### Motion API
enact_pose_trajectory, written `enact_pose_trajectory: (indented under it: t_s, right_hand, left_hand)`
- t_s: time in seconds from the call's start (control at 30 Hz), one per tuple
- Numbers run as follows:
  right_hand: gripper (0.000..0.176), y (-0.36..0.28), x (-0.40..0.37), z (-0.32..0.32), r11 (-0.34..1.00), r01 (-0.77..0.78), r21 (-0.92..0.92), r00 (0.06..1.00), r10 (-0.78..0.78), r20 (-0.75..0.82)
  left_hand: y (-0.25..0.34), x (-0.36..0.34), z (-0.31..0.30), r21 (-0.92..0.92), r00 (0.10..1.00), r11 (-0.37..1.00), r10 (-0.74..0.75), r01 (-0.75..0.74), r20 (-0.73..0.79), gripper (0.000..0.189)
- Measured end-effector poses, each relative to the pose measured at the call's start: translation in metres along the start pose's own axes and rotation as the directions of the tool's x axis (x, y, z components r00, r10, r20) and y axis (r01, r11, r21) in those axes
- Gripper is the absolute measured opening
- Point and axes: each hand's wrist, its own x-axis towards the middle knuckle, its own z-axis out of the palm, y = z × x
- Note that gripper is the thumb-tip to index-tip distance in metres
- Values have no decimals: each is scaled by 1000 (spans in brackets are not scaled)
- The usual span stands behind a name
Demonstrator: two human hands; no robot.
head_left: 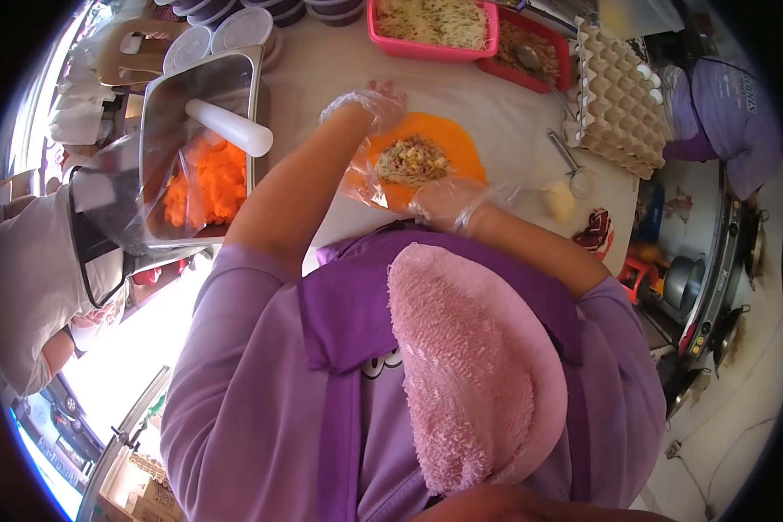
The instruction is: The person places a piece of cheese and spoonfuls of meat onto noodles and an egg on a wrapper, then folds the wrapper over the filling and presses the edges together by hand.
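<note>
A flat round of orange dough (462, 139) lies on the table on a sheet of clear plastic (363, 181). Heaped on its middle is a filling (411, 160) of pale shreds with yellow and brownish bits. My left hand (379, 106), in a thin clear plastic glove, is at the far left edge of the dough with its fingers stretched out. At the near edge rests my right hand (444, 204), gloved the same way, its back toward me and its fingers mostly hidden.
To the left, a metal tray (257, 87) holds orange dough (207, 187) and a white roller (229, 127). Pink tubs (433, 45) of shreds and filling stand behind, beside egg trays (616, 100). A metal utensil (565, 152) lies right. Another person (731, 122) stands at far right.
</note>
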Motion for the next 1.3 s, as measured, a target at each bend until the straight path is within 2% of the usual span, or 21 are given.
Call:
enact_pose_trajectory:
  t_s: [0.1, 0.17, 0.23, 0.3, 0.4, 0.5, 0.57, 0.6, 0.67, 0.7, 0.8, 0.9, 0.93, 1.07, 1.1, 1.17, 1.2, 1.23, 1.27, 1.3]
  right_hand:
    - [21, 9, 7, -8, 998, -63, 28, 998, 62, 33]
    - [20, 28, 17, -13, 1000, -8, 23, 1000, 7, 15]
    - [20, 41, 26, -24, 998, 49, 25, 999, -49, 0]
    - [17, 47, 29, -52, 990, 54, 132, 998, -59, 28]
    - [13, 64, 48, -65, 970, 15, 241, 999, -24, 35]
    - [13, 80, 70, -73, 974, 60, 221, 997, -68, 29]
    - [14, 82, 77, -85, 979, 23, 201, 997, -37, 67]
    - [14, 83, 79, -88, 985, 21, 170, 999, -28, 39]
    - [14, 86, 85, -92, 991, 19, 134, 1000, -21, 13]
    - [13, 89, 90, -91, 995, -6, 96, 1000, 7, -5]
    - [11, 92, 95, -94, 998, -54, 23, 997, 55, -51]
    - [10, 82, 88, -103, 992, -116, -41, 991, 112, -75]
    - [10, 79, 85, -108, 985, -158, -69, 985, 153, -80]
    - [12, 93, 100, -91, 984, -142, -107, 980, 125, -158]
    - [13, 94, 102, -88, 979, -153, -133, 973, 126, -195]
    - [13, 99, 107, -81, 973, -163, -161, 964, 122, -236]
    - [13, 105, 111, -76, 976, -115, -183, 955, 58, -291]
    - [13, 109, 114, -71, 976, -68, -207, 939, -7, -343]
    - [13, 114, 117, -65, 976, -68, -208, 939, -8, -343]
    - [13, 118, 121, -59, 971, -50, -232, 915, -49, -400]
  left_hand:
    - [-7, 19, 1, 83, 996, 992, 93, -93, 6, 52]
    - [-19, 39, 4, 139, 989, 979, 150, -150, 16, 52]
    - [-41, 73, 9, 96, 978, 974, 198, -204, 72, 53]
    - [-48, 82, 11, 54, 961, 965, 250, -257, 119, 55]
    - [-42, 61, -8, 222, 919, 893, 364, -391, 153, 56]
    - [-33, 34, -32, 369, 863, 780, 462, -505, 204, 58]
    - [-32, 28, -37, 459, 822, 686, 516, -565, 240, 59]
    - [-41, 48, -25, 455, 823, 689, 516, -564, 238, 59]
    - [-67, 111, 12, 596, 802, 581, 564, -554, 197, 53]
    - [-69, 113, 12, 595, 803, 584, 563, -552, 193, 53]
    - [-68, 115, 8, 386, 860, 770, 478, -508, 179, 50]
    - [-64, 111, 6, 148, 903, 898, 385, -415, 192, 47]
    - [-61, 109, 3, 68, 913, 925, 354, -374, 201, 46]
    - [-45, 87, -8, -244, 934, 954, 237, -173, 267, 42]
    - [-37, 74, -14, -246, 934, 954, 237, -171, 269, 42]
    - [-12, 16, -52, -108, 925, 946, 323, -307, 199, 36]
    - [-14, 6, -53, -108, 926, 946, 322, -306, 197, 36]
    - [-20, -2, -53, 38, 891, 893, 442, -448, 105, 37]
    - [-23, -6, -53, 194, 826, 807, 563, -558, 34, 39]
    - [-23, -9, -55, 194, 826, 807, 562, -557, 33, 39]
